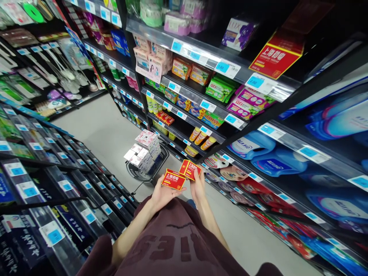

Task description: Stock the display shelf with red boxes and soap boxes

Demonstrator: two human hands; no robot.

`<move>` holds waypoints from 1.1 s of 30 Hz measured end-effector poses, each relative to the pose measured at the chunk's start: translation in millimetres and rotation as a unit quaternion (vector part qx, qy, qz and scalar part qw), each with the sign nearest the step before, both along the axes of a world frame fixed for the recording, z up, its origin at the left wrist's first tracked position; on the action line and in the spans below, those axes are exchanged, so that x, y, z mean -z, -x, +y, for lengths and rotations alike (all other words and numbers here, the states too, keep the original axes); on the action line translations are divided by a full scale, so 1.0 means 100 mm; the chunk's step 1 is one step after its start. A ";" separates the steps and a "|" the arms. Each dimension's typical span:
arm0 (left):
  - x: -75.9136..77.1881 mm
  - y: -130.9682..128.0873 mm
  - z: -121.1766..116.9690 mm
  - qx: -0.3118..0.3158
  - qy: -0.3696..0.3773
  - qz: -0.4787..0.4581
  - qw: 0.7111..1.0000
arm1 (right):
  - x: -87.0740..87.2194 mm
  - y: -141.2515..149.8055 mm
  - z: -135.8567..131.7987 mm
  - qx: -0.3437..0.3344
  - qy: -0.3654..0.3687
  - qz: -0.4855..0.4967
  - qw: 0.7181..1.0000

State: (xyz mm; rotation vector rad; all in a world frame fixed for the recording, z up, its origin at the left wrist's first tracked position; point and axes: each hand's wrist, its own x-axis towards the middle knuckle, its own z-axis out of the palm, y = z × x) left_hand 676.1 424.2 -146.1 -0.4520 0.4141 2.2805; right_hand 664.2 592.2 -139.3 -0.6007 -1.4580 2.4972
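In front of my body, my left hand (161, 197) holds a red soap box (174, 179) with yellow edges and white Chinese lettering, its printed face turned up. My right hand (198, 186) grips a second red soap box (190, 169) of the same print, tilted and close against the first one. Beyond both hands, a dark shopping basket (156, 168) stands on the floor, with stacks of small white and pink boxes (146, 149) in it. One more red box (277, 55) of this print sits on the upper shelf at the right.
A shelf rack on the right carries soap packs (220, 88), a Lux box (237, 34) and blue detergent bottles (268, 161). Another rack (71, 184) with price tags runs along the left. Grey floor (92, 119) lies between them. Utensils (63, 69) hang at the far left.
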 end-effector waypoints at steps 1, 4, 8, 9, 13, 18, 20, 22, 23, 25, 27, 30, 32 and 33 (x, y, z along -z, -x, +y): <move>-0.01 0.00 0.00 0.005 0.015 0.010 1.000 | 0.00 0.00 0.00 0.006 -0.062 0.008 0.998; -0.04 -0.01 0.00 0.011 0.058 0.040 0.997 | -0.01 0.00 0.00 0.001 -0.214 0.032 0.976; -0.04 -0.03 0.00 0.003 0.147 0.076 0.986 | -0.01 -0.02 -0.02 -0.008 -0.265 0.037 0.963; -0.04 -0.04 0.01 -0.010 0.176 0.078 0.981 | 0.00 -0.03 -0.03 -0.009 -0.269 0.035 0.963; 0.01 -0.07 0.08 -0.095 0.251 0.074 0.961 | 0.06 -0.08 -0.09 -0.018 -0.261 0.022 0.965; 0.00 -0.08 0.14 -0.229 0.294 0.052 0.927 | 0.09 -0.16 -0.23 -0.097 -0.210 0.017 0.973; -0.02 -0.08 0.12 -0.269 0.314 0.063 0.908 | 0.06 -0.20 -0.30 -0.119 -0.199 0.025 0.972; -0.04 -0.09 0.07 -0.282 0.315 0.086 0.902 | 0.04 -0.23 -0.37 -0.116 -0.211 0.027 0.970; -0.05 -0.09 0.04 -0.285 0.309 0.094 0.902 | 0.03 -0.25 -0.41 -0.111 -0.221 0.025 0.969; -0.05 -0.10 0.00 -0.286 0.294 0.102 0.906 | 0.04 -0.28 -0.46 -0.102 -0.247 0.019 0.964; -0.03 -0.12 -0.02 -0.291 0.280 0.110 0.908 | 0.07 -0.31 -0.49 -0.102 -0.276 0.017 0.956; -0.02 -0.13 -0.04 -0.302 0.262 0.131 0.907 | 0.10 -0.34 -0.51 -0.119 -0.317 0.038 0.940; -0.03 -0.12 -0.04 -0.304 0.250 0.132 0.909 | 0.10 -0.35 -0.52 -0.138 -0.335 0.063 0.930; -0.04 -0.12 -0.04 -0.304 0.245 0.129 0.911 | 0.09 -0.36 -0.52 -0.146 -0.342 0.073 0.926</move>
